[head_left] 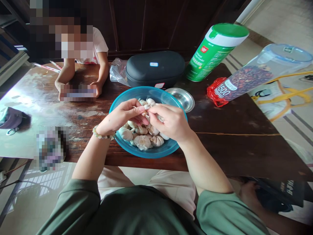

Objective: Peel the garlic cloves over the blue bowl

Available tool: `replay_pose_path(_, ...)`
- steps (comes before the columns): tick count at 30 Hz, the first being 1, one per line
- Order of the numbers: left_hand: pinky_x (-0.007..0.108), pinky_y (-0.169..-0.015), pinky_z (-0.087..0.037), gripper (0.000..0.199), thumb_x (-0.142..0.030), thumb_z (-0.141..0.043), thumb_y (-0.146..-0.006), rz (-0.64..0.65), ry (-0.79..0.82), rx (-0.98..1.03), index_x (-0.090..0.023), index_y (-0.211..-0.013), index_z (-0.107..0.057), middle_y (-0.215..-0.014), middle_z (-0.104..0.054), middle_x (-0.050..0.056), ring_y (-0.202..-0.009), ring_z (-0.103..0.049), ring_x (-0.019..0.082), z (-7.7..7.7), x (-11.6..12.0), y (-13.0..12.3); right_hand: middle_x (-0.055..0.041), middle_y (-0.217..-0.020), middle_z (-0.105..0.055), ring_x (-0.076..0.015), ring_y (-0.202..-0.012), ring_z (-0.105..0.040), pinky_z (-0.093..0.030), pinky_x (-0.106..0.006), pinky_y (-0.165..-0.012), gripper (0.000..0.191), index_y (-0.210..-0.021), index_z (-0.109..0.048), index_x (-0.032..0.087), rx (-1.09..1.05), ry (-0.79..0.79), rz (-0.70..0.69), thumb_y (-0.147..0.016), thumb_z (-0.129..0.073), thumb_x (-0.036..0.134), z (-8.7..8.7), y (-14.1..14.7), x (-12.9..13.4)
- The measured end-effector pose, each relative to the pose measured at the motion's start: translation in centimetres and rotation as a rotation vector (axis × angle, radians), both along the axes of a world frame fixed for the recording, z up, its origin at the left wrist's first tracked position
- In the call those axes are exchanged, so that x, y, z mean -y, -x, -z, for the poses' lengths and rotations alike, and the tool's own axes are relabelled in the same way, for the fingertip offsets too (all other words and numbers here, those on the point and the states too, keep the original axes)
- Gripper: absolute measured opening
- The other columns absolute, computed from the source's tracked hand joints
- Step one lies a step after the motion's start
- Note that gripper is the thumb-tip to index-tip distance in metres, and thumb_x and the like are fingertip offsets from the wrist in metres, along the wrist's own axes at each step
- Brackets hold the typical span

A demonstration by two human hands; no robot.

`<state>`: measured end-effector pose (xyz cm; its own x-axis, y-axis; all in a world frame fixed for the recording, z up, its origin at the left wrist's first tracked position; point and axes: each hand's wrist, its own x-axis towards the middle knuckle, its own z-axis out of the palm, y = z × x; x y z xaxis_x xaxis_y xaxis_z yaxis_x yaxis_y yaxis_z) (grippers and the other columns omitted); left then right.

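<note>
A blue plastic bowl [146, 154] full of whole garlic bulbs [143, 142] stands at the table's near edge. Above it, my left hand [128, 114] pinches a small garlic clove [144, 113] between thumb and fingers. My right hand [170, 120] meets it from the other side, its thumb and forefinger closed on the same clove. Fingers hide part of the clove. A shallow metal bowl [188, 101] sits just behind the blue bowl on the right.
On the wooden table [227, 147] are a black case [155, 70], a plastic bag [118, 71], a green canister [212, 52] and a tilted clear jar [254, 76] by a red bag [216, 92]. Another person [100, 49] leans on it at far left. A purple item [11, 118] lies left.
</note>
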<state>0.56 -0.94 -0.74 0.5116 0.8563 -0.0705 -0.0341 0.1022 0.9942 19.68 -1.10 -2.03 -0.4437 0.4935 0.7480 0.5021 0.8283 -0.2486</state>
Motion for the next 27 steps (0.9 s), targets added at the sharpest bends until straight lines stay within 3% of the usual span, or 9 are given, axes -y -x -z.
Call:
replay_pose_path(7,0.025,-0.066,-0.055,0.032,-0.045,-0.064,-0.083,-0.029,0.010,0.022,-0.015,-0.083,-0.054,-0.076,-0.068,0.002,-0.069,-0.066,0.012,0.28,-0.11,0.02,-0.0022,-0.076,-0.071,-0.0153,-0.070,-0.066,-0.053,-0.027,-0.066,0.008,-0.085,-0.063,0.019,-0.014,0.049,-0.012,-0.088,-0.057,0.021,0.15,-0.03,0.06)
replay_pose_path(17,0.025,-0.067,-0.055,0.032,-0.045,-0.063,-0.084,-0.013,0.003,0.026,-0.015,-0.082,-0.053,-0.077,-0.069,0.004,-0.072,-0.067,0.013,0.20,-0.08,0.03,-0.0015,-0.072,-0.069,-0.0140,-0.065,-0.063,-0.052,-0.026,-0.063,0.011,-0.081,-0.062,0.018,-0.008,0.016,0.000,-0.086,-0.054,0.013,0.02,-0.02,0.05)
replay_pose_path(27,0.025,-0.066,-0.055,0.031,-0.044,-0.064,-0.083,-0.026,0.004,0.035,-0.014,-0.083,-0.054,-0.075,-0.068,0.002,-0.069,-0.067,0.013,0.23,-0.12,0.04,-0.0018,-0.074,-0.069,-0.0142,-0.067,-0.064,-0.052,-0.025,-0.064,0.005,-0.084,-0.061,0.018,-0.017,0.034,-0.014,-0.087,-0.057,0.019,-0.13,0.01,0.10)
